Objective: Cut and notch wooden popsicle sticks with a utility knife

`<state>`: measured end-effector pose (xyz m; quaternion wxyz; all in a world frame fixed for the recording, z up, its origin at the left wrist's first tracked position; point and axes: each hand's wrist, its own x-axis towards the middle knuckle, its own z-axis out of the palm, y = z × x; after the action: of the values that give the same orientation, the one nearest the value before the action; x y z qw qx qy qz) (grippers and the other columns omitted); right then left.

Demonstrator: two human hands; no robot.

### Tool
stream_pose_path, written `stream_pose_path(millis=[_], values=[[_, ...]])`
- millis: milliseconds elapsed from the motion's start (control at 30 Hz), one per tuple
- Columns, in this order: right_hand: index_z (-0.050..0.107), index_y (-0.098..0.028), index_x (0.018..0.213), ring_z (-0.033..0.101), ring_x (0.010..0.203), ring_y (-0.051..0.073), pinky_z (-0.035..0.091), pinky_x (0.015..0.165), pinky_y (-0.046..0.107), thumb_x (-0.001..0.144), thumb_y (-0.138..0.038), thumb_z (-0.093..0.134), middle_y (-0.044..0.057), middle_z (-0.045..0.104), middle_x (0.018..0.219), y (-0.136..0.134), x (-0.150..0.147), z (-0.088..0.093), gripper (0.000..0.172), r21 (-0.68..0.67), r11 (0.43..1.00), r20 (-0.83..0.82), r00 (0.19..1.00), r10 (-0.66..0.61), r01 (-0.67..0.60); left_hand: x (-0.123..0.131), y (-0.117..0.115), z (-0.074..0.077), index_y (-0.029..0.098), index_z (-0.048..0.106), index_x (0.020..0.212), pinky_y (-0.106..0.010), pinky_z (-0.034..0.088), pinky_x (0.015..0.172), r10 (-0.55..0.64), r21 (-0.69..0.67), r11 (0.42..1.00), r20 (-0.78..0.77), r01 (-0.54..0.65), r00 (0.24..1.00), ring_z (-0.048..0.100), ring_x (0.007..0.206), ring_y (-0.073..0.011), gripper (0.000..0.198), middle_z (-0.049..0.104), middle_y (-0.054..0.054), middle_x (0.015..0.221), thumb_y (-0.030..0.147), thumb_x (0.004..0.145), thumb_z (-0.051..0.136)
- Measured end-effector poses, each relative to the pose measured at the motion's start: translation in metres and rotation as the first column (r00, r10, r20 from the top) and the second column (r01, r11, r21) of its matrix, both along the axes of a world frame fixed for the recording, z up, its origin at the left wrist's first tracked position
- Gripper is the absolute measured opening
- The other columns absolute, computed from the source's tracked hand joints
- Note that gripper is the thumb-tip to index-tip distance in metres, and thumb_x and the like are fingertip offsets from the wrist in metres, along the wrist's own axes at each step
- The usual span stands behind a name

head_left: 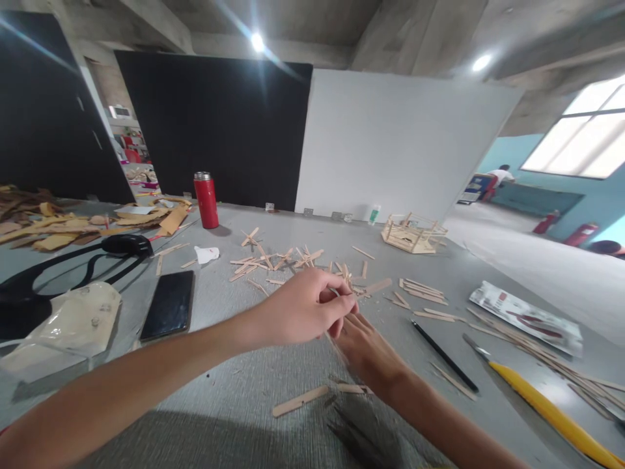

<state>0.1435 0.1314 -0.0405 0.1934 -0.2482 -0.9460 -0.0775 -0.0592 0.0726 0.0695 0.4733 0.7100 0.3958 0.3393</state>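
Observation:
My left hand [312, 306] is over the middle of the table, its fingers curled in a pinch against the fingers of my right hand [364, 345]. Whether anything lies between those fingertips cannot be made out. The right hand is palm down, with its fingertips mostly hidden behind the left. Just beyond both hands is a loose heap of wooden craft sticks [312, 259]. Closer to me, a notched craft stick [300, 401] lies flat below the hands. To the right are a black pencil [445, 356] and a craft knife with a yellow handle [541, 402].
A small craft-stick frame [413, 236] stands at the back right beside a glue bottle [374, 215]. On the left are a red flask [206, 200], a phone [168, 305] and a clear-wrapped packet [73, 326]. A white packet [527, 318] lies right, near more sticks. A person [502, 174] is far off.

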Motion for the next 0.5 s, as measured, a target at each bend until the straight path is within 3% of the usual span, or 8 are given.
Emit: stream_pose_path(millis=[167, 300, 400, 500], values=[[0.066, -0.02, 0.1, 0.064, 0.082, 0.019, 0.053, 0.073, 0.033, 0.098, -0.009, 0.044, 0.007, 0.067, 0.091, -0.023, 0.02, 0.005, 0.025, -0.033, 0.998, 0.06, 0.997, -0.058, 0.06, 0.003, -0.001, 0.0, 0.017, 0.064, 0.089, -0.025, 0.038, 0.052, 0.001, -0.011, 1.0, -0.019, -0.001, 1.0, 0.048, 0.052, -0.0099, 0.025, 0.061, 0.0, 0.063, 0.038, 0.096, 0.052], [0.065, -0.022, 0.11, 0.064, 0.094, 0.019, 0.052, 0.083, 0.034, 0.093, -0.004, 0.045, 0.007, 0.068, 0.106, -0.032, 0.015, 0.012, 0.032, -0.049, 0.999, 0.111, 0.994, -0.004, 0.009, 0.004, 0.0, -0.001, 0.017, 0.063, 0.089, -0.024, 0.039, 0.053, -0.006, -0.007, 1.0, -0.018, 0.006, 1.0, 0.05, 0.052, -0.0097, 0.026, 0.06, 0.0, 0.063, 0.039, 0.098, 0.052], [0.067, -0.021, 0.097, 0.065, 0.09, 0.021, 0.052, 0.083, 0.035, 0.088, -0.001, 0.05, 0.006, 0.07, 0.096, -0.03, 0.004, 0.009, 0.028, -0.035, 0.998, 0.14, 0.988, 0.063, -0.059, 0.004, 0.0, 0.0, 0.017, 0.063, 0.089, -0.023, 0.038, 0.052, 0.002, -0.002, 1.0, -0.023, -0.002, 1.0, 0.05, 0.051, -0.0093, 0.027, 0.06, 0.001, 0.062, 0.039, 0.099, 0.051], [0.062, -0.021, 0.083, 0.065, 0.08, 0.022, 0.053, 0.082, 0.037, 0.086, 0.0, 0.052, 0.005, 0.068, 0.081, -0.029, -0.001, 0.001, 0.023, -0.003, 0.999, 0.102, 0.994, 0.038, -0.038, 0.002, -0.003, 0.002, 0.017, 0.063, 0.09, -0.023, 0.038, 0.051, 0.005, 0.014, 1.0, -0.04, -0.004, 0.999, 0.049, 0.05, -0.009, 0.028, 0.061, 0.001, 0.062, 0.04, 0.1, 0.05]])
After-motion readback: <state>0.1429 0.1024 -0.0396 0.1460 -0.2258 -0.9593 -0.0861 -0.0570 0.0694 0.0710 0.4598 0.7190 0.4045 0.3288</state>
